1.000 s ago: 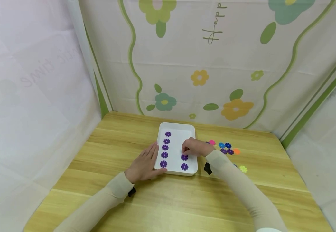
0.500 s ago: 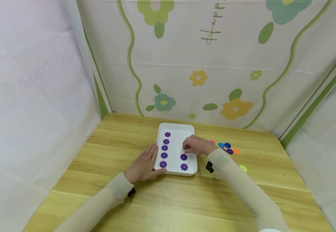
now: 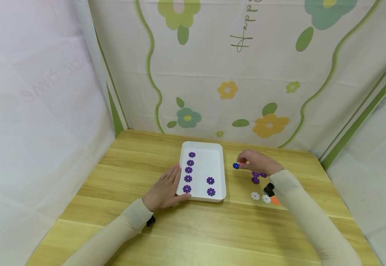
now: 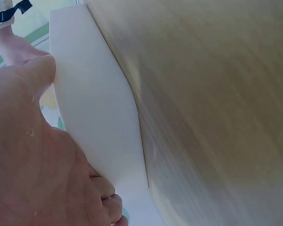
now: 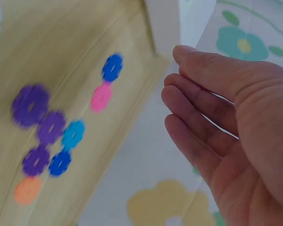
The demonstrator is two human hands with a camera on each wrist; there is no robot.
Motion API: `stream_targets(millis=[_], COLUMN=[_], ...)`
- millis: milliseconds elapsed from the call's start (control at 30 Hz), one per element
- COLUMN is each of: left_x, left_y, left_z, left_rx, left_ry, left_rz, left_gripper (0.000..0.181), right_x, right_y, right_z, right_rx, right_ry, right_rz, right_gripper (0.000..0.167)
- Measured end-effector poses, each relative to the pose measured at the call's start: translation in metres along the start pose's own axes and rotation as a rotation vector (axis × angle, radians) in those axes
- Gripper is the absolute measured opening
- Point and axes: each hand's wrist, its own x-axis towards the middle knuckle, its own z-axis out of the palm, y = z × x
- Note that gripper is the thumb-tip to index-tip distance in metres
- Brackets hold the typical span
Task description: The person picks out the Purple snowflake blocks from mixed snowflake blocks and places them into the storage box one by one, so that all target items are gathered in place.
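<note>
The left hand (image 3: 163,189) lies against the near left corner of the white tray (image 3: 201,198), fingers extended along its side wall and thumb on the near rim. In the left wrist view, that hand (image 4: 42,150) touches the tray wall (image 4: 92,94). Several purple flower discs (image 3: 188,170) form a column inside at the left; two more (image 3: 210,180) are at the right. Beyond the tray's right side, the right hand (image 3: 257,162) hovers over loose discs, near a blue one (image 3: 236,166). The right wrist view shows this hand (image 5: 217,113) with loosely bent fingers and nothing held.
On the wood table (image 3: 193,236), purple discs (image 3: 255,180), white discs (image 3: 255,195) and an orange disc (image 3: 275,200) lie right of the tray. A light blue disc (image 5: 73,134) shows in the right wrist view. Patterned cloth (image 3: 206,74) hangs behind the table.
The right hand has moved from above the tray's right column to the loose discs at the right, uncovering the tray's right part. The left hand has stayed at the tray.
</note>
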Motion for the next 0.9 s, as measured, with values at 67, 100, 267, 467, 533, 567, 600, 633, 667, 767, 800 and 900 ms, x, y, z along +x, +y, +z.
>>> stream_targets(millis=[67, 100, 267, 467, 533, 567, 600, 633, 667, 767, 800, 900], left_x=[0.0, -0.001, -0.002, -0.003, -0.003, -0.003, -0.003, -0.002, -0.002, -0.002, -0.002, -0.002], left_y=[0.0, 0.0, 0.001, 0.001, 0.002, 0.002, 0.002, 0.002, 0.002, 0.002, 0.002, 0.002], left_z=[0.0, 0.001, 0.0, -0.001, -0.001, -0.001, 0.0, 0.0, 0.0, 0.0, 0.0, 0.0], left_rx=[-0.005, -0.004, -0.01, -0.019, -0.018, -0.018, -0.016, -0.015, -0.017, -0.019, -0.022, -0.015], left_ry=[-0.003, -0.007, -0.011, -0.003, -0.009, -0.011, -0.013, -0.017, -0.017, -0.015, -0.011, -0.016], left_rz=[-0.005, -0.009, -0.013, -0.009, -0.012, -0.013, -0.014, -0.017, -0.018, -0.02, -0.018, -0.02], left_gripper=[0.105, 0.105, 0.105, 0.105, 0.105, 0.106, 0.106, 0.106, 0.106, 0.106, 0.106, 0.106], right_x=[-0.013, -0.019, -0.045, -0.067, -0.072, -0.074, -0.076, -0.077, -0.078, -0.078, -0.077, -0.075], right_y=[0.011, 0.017, 0.046, 0.072, 0.078, 0.081, 0.083, 0.086, 0.087, 0.091, 0.091, 0.09], right_z=[-0.003, -0.004, -0.003, 0.01, 0.016, 0.019, 0.022, 0.026, 0.029, 0.036, 0.037, 0.039], right_rx=[0.01, 0.012, 0.004, 0.013, 0.027, 0.034, 0.04, 0.041, 0.037, 0.029, 0.029, 0.041], right_ry=[-0.006, -0.007, -0.018, -0.001, 0.011, 0.02, 0.029, 0.038, 0.05, 0.078, 0.084, 0.093], right_rz=[0.037, 0.055, 0.127, 0.183, 0.184, 0.185, 0.182, 0.178, 0.178, 0.173, 0.172, 0.171], right_gripper=[0.018, 0.019, 0.026, 0.032, 0.033, 0.033, 0.032, 0.031, 0.03, 0.025, 0.023, 0.02])
